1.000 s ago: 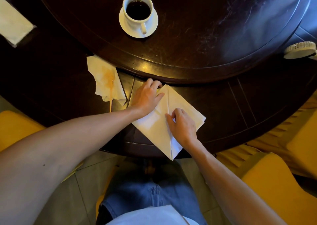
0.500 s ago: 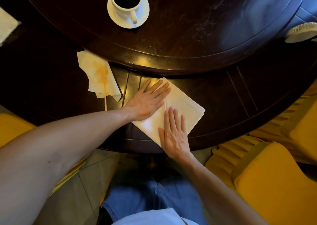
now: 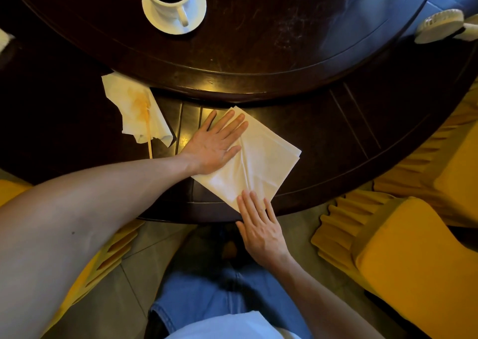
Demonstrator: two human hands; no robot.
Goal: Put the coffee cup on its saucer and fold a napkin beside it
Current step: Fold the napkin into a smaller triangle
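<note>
A white coffee cup (image 3: 165,1) full of dark coffee stands on its white saucer (image 3: 195,12) on the raised round centre of the dark wooden table, at the top of the view. A cream napkin (image 3: 266,162), folded into a rectangle, lies on the table's outer ring near its front edge. My left hand (image 3: 216,144) lies flat and open on the napkin's left part. My right hand (image 3: 258,225) rests flat with its fingertips on the napkin's near corner, palm over the table edge.
A crumpled, orange-stained tissue (image 3: 137,111) with a thin stick lies left of the napkin. A small white fan (image 3: 439,25) sits at the right edge of the turntable (image 3: 284,62). Yellow chairs (image 3: 413,256) stand on both sides of my legs.
The napkin went from a pointed shape to a folded rectangle. Both hands opened flat on it, and my right hand slid back toward the near corner.
</note>
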